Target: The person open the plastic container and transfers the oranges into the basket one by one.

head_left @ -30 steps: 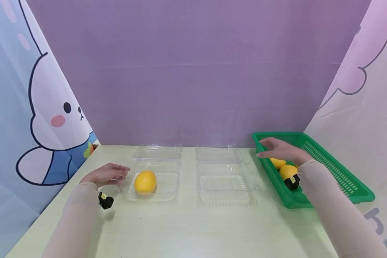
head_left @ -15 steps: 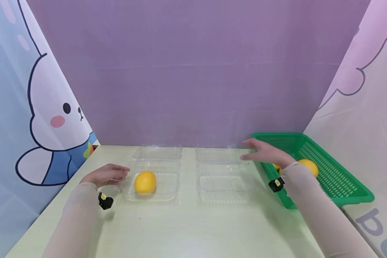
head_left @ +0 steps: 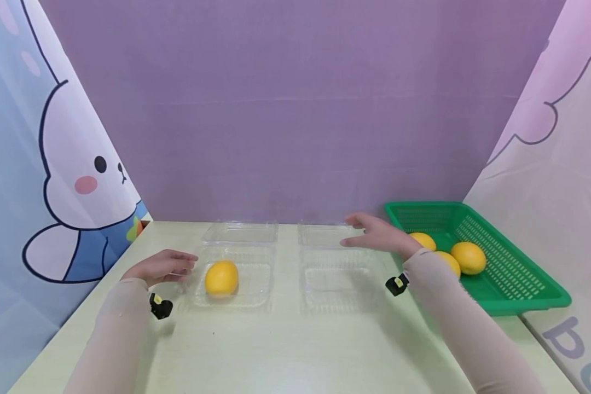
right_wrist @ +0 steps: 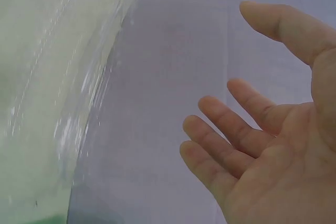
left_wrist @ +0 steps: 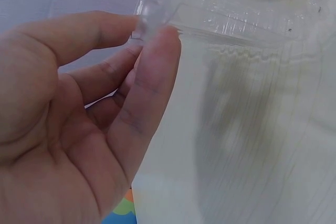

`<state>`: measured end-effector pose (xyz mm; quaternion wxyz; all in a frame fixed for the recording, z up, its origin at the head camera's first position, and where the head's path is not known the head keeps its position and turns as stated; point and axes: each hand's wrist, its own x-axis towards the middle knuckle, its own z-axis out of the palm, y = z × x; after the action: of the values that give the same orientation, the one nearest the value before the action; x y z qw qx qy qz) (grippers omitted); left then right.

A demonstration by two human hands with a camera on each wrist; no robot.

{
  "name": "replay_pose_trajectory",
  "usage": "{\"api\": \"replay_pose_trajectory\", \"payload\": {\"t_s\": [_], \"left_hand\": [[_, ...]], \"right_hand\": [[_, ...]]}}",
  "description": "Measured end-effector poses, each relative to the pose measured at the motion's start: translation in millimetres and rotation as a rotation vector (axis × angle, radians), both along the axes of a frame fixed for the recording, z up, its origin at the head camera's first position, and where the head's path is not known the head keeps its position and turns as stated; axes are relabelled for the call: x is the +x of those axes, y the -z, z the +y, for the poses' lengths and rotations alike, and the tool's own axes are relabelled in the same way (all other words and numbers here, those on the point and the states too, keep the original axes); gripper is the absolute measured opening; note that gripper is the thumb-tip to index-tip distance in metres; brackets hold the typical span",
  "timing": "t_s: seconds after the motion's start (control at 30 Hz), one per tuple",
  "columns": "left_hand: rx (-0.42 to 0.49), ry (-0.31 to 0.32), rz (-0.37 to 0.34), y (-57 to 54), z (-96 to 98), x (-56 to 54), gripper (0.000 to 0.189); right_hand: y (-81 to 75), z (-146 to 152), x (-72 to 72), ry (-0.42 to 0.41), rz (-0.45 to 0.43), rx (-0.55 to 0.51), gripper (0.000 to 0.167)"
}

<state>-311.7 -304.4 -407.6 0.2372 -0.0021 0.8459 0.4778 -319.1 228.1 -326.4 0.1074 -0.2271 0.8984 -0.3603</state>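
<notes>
A yellow lemon (head_left: 221,278) lies in the left clear plastic clamshell box (head_left: 257,298), whose lid (head_left: 241,233) is laid back. My left hand (head_left: 161,268) is at that box's left edge; in the left wrist view its loosely bent fingers (left_wrist: 149,82) overlap the plastic, and whether they touch it I cannot tell. My right hand (head_left: 376,234) hovers above the back right part of the second clear box (head_left: 337,301), which holds nothing visible. In the right wrist view the fingers (right_wrist: 210,142) and thumb are spread apart, with nothing between them.
A green basket (head_left: 517,268) at the right holds several lemons (head_left: 468,258), one partly hidden by the right sleeve (head_left: 453,306). A purple cloth backdrop (head_left: 295,109) rises behind the pale table (head_left: 256,355). Printed cloths hang on both sides.
From over the green basket's near-left side, my right hand has moved left, nothing in it, to above the right box. More lemons in the basket are uncovered. My left hand stays put.
</notes>
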Motion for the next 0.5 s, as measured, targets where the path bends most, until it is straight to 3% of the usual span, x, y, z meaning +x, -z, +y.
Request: {"api": "replay_pose_trajectory", "payload": {"t_s": [0.27, 0.5], "left_hand": [[0.012, 0.016, 0.007, -0.7, 0.1, 1.1, 0.057], [0.013, 0.019, 0.012, -0.9, -0.8, 0.9, 0.056]], "right_hand": [[9.5, -25.7, -1.9, 0.004, -0.036, -0.022, 0.069], [14.2, -48.6, -0.8, -0.01, -0.016, -0.055, 0.064]]}}
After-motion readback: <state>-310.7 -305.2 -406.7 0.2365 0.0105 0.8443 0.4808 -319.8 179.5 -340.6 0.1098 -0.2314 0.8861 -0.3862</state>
